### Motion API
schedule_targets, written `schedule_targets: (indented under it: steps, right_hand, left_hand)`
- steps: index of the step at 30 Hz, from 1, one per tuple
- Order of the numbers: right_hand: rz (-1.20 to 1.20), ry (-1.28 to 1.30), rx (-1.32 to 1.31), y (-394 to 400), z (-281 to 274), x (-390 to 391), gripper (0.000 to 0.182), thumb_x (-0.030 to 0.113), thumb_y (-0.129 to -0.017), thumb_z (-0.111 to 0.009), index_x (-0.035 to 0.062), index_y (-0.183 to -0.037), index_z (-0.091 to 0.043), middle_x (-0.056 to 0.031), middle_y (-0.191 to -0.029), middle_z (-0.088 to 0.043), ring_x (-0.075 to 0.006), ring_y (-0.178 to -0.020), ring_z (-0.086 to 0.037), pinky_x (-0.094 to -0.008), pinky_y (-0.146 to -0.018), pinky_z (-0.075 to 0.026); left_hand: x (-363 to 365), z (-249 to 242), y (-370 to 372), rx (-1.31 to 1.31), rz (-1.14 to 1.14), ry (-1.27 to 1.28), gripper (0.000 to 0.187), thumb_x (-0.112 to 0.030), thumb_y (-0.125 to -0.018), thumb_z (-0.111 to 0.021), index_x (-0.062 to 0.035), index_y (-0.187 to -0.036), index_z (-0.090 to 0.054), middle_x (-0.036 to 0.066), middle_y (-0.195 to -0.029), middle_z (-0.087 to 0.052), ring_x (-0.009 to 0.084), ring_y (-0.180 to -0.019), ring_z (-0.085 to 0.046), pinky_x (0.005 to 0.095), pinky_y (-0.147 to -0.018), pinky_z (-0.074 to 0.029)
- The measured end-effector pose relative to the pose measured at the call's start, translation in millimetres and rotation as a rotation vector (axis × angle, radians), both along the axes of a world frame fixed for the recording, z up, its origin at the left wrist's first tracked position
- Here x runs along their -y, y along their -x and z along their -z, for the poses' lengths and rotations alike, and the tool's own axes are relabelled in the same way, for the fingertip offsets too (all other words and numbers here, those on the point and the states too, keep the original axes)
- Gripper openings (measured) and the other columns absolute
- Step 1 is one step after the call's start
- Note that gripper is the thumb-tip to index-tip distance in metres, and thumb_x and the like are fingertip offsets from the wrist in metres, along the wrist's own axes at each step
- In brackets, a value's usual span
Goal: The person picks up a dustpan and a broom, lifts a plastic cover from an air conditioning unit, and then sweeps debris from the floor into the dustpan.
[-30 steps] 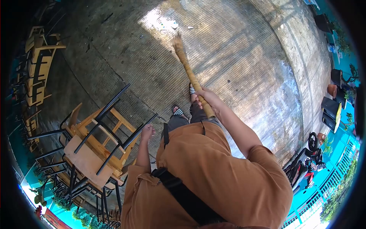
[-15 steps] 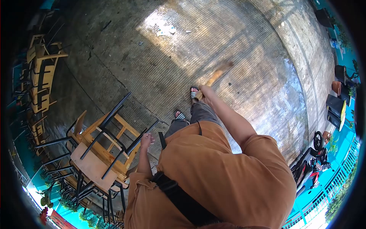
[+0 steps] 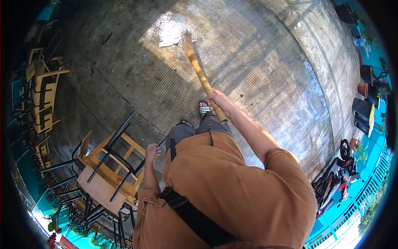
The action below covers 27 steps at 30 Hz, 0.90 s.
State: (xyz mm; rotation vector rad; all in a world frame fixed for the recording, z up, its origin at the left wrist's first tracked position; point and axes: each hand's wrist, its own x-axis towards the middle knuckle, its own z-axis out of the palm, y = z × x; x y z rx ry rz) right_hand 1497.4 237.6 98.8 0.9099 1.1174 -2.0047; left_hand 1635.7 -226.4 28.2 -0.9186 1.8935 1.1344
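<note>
My right hand [image 3: 220, 101] is wrapped around the bamboo handle of a broom [image 3: 201, 76]. The broom slants forward and left, with its brown bristles at a sunlit patch of the ridged concrete floor [image 3: 137, 70]. Beside the bristles lies a pale flat scrap [image 3: 169, 43], partly washed out by glare. My left hand [image 3: 153, 152] hangs at my side, fingers loosely curled and holding nothing. It is nearest to the stacked chairs [image 3: 108, 178], with wooden seats and black metal legs. My feet, in striped sandals [image 3: 204, 109], stand on the floor behind the broom.
More wooden chairs [image 3: 45, 89] line the far left. Along the right stand plant pots [image 3: 363, 89], a dark bin-like box [image 3: 362, 116] and a parked motorcycle [image 3: 338, 176], near a turquoise fence [image 3: 375, 182]. A wet patch [image 3: 311, 108] shines on the floor at right.
The broom has swung from pointing right to pointing forward and left, its bristles now by the pale scrap. My left hand stays low at my side, and my view has shifted slightly.
</note>
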Motion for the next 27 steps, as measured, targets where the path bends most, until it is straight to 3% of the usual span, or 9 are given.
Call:
schedule_targets:
  steps: [3,7,11,13,16,18,20,23,27]
  right_hand:
    - [0.14,-0.176,0.013,-42.5,9.7,-36.7,0.034,0.011,-0.082,-0.054,0.0088,-0.114,-0.042,-0.0015,-0.061,-0.047,-0.0111,-0.044,-0.048,-0.0245,-0.038,-0.041]
    - [0.262,-0.395,0.103,-78.9,37.4,-84.7,0.027,0.01,-0.08,-0.053,0.0037,-0.104,-0.043,-0.0032,-0.063,-0.049,-0.0136,-0.045,-0.049,-0.0272,-0.039,-0.043]
    - [0.424,-0.451,0.176,-77.7,54.5,-112.4,0.02,0.011,-0.081,-0.048,0.0009,-0.098,-0.043,-0.0051,-0.062,-0.05,-0.0146,-0.047,-0.052,-0.0269,-0.038,-0.043]
    - [0.371,-0.43,0.293,-59.3,57.9,-114.3,0.019,0.012,-0.082,-0.048,-0.0009,-0.096,-0.043,-0.0065,-0.062,-0.051,-0.0157,-0.047,-0.052,-0.0279,-0.039,-0.044]
    - [0.251,-0.379,0.34,-1.0,38.8,-69.9,0.022,0.013,-0.083,-0.049,-0.003,-0.097,-0.042,-0.0081,-0.062,-0.052,-0.0173,-0.048,-0.054,-0.0294,-0.038,-0.045]
    - [0.208,-0.209,0.238,30.7,80.3,-26.0,0.026,0.014,-0.083,-0.051,-0.0029,-0.101,-0.041,-0.0092,-0.064,-0.054,-0.0178,-0.049,-0.055,-0.0292,-0.037,-0.044]
    - [0.156,-0.112,0.322,95.3,23.6,44.3,0.028,0.014,-0.084,-0.052,-0.003,-0.102,-0.041,-0.0086,-0.067,-0.055,-0.0175,-0.049,-0.056,-0.0285,-0.037,-0.045]
    - [-0.024,-0.085,0.247,166.2,30.5,129.5,0.022,0.013,-0.085,-0.052,-0.0016,-0.099,-0.043,-0.0066,-0.069,-0.054,-0.0168,-0.05,-0.056,-0.0279,-0.042,-0.048]
    - [-0.205,-0.045,0.142,249.8,10.5,172.1,0.017,0.015,-0.086,-0.053,0.0012,-0.093,-0.046,-0.0048,-0.07,-0.053,-0.0139,-0.052,-0.055,-0.0242,-0.044,-0.048]
  left_hand:
    - [-8.8,2.7,14.7,0.039,0.007,0.013,0.022,-0.022,-0.091,-0.046,-0.0037,-0.103,-0.051,0.009,-0.084,-0.061,0.0171,-0.069,-0.063,0.0293,-0.056,-0.051]
    - [-17.0,3.5,36.7,0.09,0.061,0.022,0.023,-0.022,-0.091,-0.047,-0.0027,-0.103,-0.051,0.009,-0.084,-0.06,0.0173,-0.069,-0.062,0.0292,-0.056,-0.051]
    - [-32.7,14.5,69.9,0.112,0.146,-0.004,0.026,-0.024,-0.091,-0.043,-0.0028,-0.105,-0.051,0.009,-0.086,-0.06,0.0189,-0.074,-0.063,0.0316,-0.063,-0.052]
    - [-41.0,28.6,89.3,0.091,0.136,-0.029,0.022,-0.021,-0.091,-0.045,-0.0032,-0.102,-0.052,0.008,-0.082,-0.059,0.0175,-0.07,-0.062,0.0296,-0.057,-0.05]
    - [-46.8,42.3,120.5,0.074,0.083,-0.074,0.018,-0.018,-0.09,-0.046,-0.0035,-0.099,-0.053,0.008,-0.078,-0.059,0.0157,-0.067,-0.06,0.0274,-0.052,-0.047]
    - [-54.2,44.1,134.8,0.073,0.0,-0.097,0.018,-0.018,-0.091,-0.047,-0.0035,-0.098,-0.053,0.008,-0.079,-0.06,0.0152,-0.067,-0.061,0.0271,-0.052,-0.047]
    - [-56.1,37.8,153.2,-0.017,0.003,-0.102,0.018,-0.019,-0.091,-0.047,-0.0032,-0.097,-0.054,0.008,-0.081,-0.061,0.0152,-0.068,-0.061,0.0274,-0.053,-0.048]
    - [-45.9,34.2,163.6,-0.087,-0.036,-0.089,0.021,-0.022,-0.092,-0.047,-0.0029,-0.097,-0.054,0.008,-0.081,-0.061,0.0156,-0.068,-0.062,0.028,-0.053,-0.049]
    - [-15.1,52.1,144.3,-0.087,-0.203,-0.113,0.022,-0.023,-0.091,-0.047,-0.0029,-0.097,-0.054,0.008,-0.081,-0.061,0.0159,-0.066,-0.062,0.0286,-0.053,-0.05]
